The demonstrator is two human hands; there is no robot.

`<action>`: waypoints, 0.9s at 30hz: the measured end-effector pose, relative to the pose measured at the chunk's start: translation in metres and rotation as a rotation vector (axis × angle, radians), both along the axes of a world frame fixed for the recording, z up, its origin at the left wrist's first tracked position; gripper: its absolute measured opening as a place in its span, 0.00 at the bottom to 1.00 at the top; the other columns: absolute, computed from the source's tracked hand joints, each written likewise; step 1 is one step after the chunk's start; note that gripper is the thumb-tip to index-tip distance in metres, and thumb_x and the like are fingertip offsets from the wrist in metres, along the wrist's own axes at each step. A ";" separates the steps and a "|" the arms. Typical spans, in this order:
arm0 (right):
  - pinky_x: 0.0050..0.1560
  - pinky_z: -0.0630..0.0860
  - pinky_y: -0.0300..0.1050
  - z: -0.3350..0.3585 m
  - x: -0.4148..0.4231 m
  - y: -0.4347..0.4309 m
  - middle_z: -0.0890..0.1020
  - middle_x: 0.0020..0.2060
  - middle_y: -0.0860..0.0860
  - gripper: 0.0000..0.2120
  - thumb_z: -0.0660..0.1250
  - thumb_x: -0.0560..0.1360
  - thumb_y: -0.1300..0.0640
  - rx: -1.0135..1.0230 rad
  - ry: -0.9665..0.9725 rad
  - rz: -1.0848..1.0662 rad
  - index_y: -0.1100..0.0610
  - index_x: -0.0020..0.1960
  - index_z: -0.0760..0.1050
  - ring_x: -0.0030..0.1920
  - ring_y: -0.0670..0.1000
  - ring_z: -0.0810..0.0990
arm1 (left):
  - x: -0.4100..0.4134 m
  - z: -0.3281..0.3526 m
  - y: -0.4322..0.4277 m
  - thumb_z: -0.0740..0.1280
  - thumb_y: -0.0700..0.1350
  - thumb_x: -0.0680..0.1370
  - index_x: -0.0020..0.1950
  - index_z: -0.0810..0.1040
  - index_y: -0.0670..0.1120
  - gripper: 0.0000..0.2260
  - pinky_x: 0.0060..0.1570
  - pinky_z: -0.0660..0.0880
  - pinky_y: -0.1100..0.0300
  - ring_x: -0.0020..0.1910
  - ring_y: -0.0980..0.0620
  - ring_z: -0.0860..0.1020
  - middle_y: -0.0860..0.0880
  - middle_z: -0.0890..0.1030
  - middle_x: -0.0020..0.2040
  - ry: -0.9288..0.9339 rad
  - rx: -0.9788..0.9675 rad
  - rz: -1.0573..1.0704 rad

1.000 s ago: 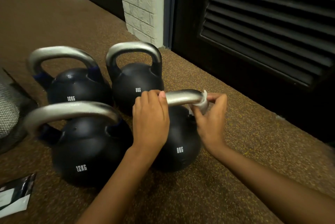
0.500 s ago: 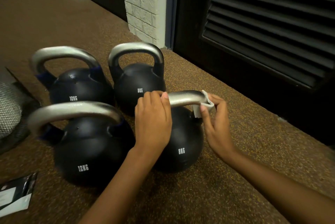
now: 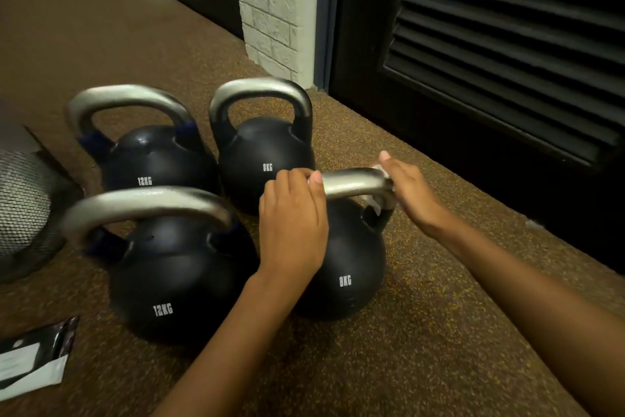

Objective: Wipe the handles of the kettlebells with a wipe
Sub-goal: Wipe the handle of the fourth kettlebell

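White wipe is being pinched by the right hand against the handle of the near 8KG kettlebell. Left hand is gripping the handle's other end

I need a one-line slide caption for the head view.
Left hand grips the handle of the near 8KG kettlebell while the right hand holds a wipe against its right bend.

1. Our left hand grips the silver handle of the near 8KG kettlebell, which stands on the speckled floor.
2. Our right hand wraps a white wipe round the handle's right bend.
3. A packet lies lower left.
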State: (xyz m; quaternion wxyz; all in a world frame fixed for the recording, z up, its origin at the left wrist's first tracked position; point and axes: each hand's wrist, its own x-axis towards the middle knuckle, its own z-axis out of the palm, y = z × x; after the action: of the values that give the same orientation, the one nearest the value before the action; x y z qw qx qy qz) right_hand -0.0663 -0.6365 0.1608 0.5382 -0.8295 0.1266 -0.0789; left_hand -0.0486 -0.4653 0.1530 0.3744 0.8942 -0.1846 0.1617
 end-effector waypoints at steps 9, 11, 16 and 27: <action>0.42 0.66 0.45 0.042 0.029 0.020 0.73 0.32 0.50 0.22 0.49 0.81 0.44 -0.459 0.237 0.349 0.53 0.35 0.70 0.34 0.48 0.70 | 0.000 0.000 0.001 0.47 0.52 0.80 0.51 0.74 0.43 0.20 0.44 0.69 0.52 0.41 0.48 0.71 0.46 0.75 0.44 0.001 -0.011 0.005; 0.47 0.69 0.46 0.040 0.024 0.015 0.77 0.38 0.53 0.22 0.49 0.81 0.44 -0.393 0.220 0.325 0.55 0.41 0.74 0.40 0.50 0.75 | 0.000 0.000 0.002 0.47 0.52 0.80 0.50 0.74 0.43 0.20 0.44 0.69 0.51 0.41 0.48 0.71 0.45 0.75 0.44 -0.002 -0.008 0.004; 0.45 0.69 0.39 0.026 0.013 -0.001 0.78 0.42 0.59 0.28 0.48 0.81 0.44 -0.200 0.218 0.215 0.66 0.48 0.75 0.41 0.49 0.75 | -0.001 0.001 0.001 0.46 0.52 0.80 0.50 0.75 0.43 0.20 0.44 0.70 0.50 0.42 0.47 0.72 0.45 0.75 0.44 0.003 -0.006 0.004; 0.67 0.60 0.43 0.002 -0.011 0.053 0.79 0.47 0.49 0.17 0.48 0.81 0.54 -0.691 -0.388 -0.028 0.56 0.53 0.75 0.51 0.49 0.75 | 0.000 0.000 0.002 0.46 0.52 0.80 0.51 0.74 0.43 0.20 0.46 0.71 0.49 0.43 0.45 0.73 0.45 0.76 0.45 0.025 -0.031 -0.008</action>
State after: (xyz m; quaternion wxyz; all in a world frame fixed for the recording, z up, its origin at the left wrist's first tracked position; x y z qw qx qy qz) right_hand -0.0777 -0.5832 0.1631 0.2401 -0.9297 0.0001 -0.2794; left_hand -0.0490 -0.4632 0.1533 0.3909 0.8895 -0.1811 0.1520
